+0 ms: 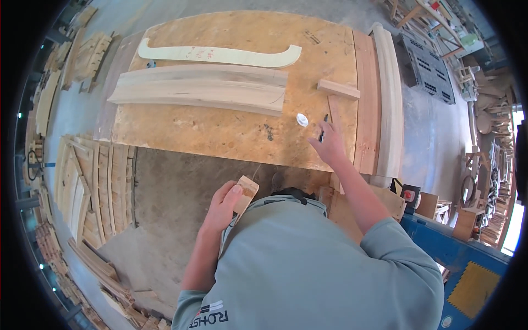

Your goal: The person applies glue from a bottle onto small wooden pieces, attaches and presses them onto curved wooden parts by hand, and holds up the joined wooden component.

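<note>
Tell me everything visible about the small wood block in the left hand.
The small wood block is pale, raw-looking wood, roughly rectangular with a lighter flat top face. The left hand grips it from below and the side, with the thumb across its near edge. It is tilted, held in the air near the torso, below the near edge of the workbench and not touching it.

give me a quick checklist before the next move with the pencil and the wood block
1. Right hand has a grip on the pencil: ok.
2. Left hand holds the small wood block: ok.
3. Block resting on the bench: not ok, held off it.
4. Pencil tip sharp: cannot tell.
5. Curved boards lie flat on the bench: ok.
6. White lid apart from the right hand: ok.
</note>
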`<action>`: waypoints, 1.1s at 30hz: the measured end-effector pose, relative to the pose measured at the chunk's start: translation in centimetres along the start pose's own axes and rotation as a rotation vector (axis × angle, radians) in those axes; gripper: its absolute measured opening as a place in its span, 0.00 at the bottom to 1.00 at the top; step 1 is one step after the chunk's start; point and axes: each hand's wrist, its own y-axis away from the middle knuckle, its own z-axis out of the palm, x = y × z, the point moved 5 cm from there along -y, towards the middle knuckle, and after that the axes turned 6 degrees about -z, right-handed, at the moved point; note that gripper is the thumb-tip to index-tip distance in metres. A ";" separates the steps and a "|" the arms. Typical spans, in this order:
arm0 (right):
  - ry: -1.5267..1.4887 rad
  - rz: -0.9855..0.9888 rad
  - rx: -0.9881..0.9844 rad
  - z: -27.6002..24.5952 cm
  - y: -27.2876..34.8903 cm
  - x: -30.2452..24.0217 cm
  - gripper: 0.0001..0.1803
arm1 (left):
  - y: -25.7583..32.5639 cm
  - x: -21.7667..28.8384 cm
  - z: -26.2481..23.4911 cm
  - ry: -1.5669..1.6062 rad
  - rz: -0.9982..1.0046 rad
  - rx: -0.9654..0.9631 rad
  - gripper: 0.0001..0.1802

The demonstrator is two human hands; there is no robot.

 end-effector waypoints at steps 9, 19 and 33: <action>-0.172 -0.063 0.095 5.5 -4.9 2.8 0.32 | 0.4 1.6 1.1 -0.079 0.047 0.014 0.22; -0.327 0.049 0.054 2.7 -3.4 -0.6 0.19 | 0.4 0.1 0.9 0.001 0.081 0.083 0.39; -0.377 -0.302 -0.461 -4.9 6.6 -18.1 0.17 | -0.1 0.7 1.0 -0.167 0.089 0.191 0.44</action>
